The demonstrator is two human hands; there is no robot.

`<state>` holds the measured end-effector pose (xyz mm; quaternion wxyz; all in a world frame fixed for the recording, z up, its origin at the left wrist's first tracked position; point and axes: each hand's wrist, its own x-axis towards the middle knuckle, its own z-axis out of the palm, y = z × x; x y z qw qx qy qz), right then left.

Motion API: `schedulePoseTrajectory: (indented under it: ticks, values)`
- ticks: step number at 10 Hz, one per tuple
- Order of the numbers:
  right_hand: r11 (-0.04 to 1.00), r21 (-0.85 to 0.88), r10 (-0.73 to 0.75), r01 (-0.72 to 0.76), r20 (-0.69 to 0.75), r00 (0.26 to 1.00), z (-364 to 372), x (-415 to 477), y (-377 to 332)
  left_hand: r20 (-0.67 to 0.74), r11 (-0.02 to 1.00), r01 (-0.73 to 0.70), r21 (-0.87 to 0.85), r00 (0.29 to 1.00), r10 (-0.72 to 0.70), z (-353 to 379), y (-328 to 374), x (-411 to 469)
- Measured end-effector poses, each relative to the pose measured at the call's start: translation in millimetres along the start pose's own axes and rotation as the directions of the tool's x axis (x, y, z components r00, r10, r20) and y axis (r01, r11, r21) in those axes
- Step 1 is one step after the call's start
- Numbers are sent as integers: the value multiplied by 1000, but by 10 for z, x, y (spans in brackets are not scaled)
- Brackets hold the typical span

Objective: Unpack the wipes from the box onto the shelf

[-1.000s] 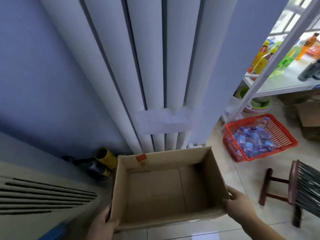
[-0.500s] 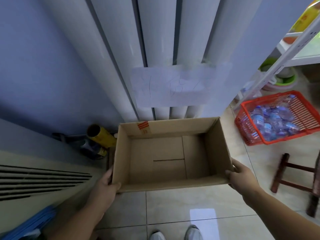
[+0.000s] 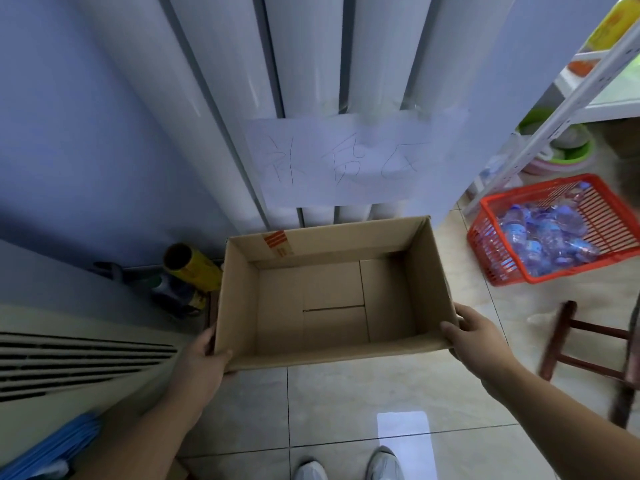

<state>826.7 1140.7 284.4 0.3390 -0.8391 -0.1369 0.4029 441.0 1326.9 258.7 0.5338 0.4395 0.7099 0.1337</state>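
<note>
Cardboard box (image 3: pixel 332 289) is gripped at both near corners: left hand (image 3: pixel 202 362) curled round the left one, right hand (image 3: pixel 474 336) clamped on the right one, hands well apart. It's held open side up over the tiled floor (image 3: pixel 346 403), just in front of the radiator (image 3: pixel 311 64); whether it's touching the tiles can't be told. No wipes can be seen inside, so it's probably super light, stiff enough but easily bent at the rim. Low corner grips like these should be fine. The shelf (image 3: pixel 568 95) is seen off to the right.
</note>
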Motion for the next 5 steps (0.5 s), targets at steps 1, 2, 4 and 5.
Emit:
schedulePoseTrajectory:
  ticks: [1,2,4,5]
  values:
    - [1000,9,23,-23,1,1000,-4,-32,-10,-34,1000,12,6,999,-12,-48,17,-32]
    - [999,-9,44,-44,11,999,-43,-102,2,-20,999,48,-17,999,-48,-99,69,-105]
    - [992,-97,80,-76,30,996,-191,-227,-13,-18,997,77,1,997,-77,-271,217,-308]
    - [988,-149,55,-50,28,998,-288,-377,-86,-29,995,81,65,996,-79,-348,342,-555]
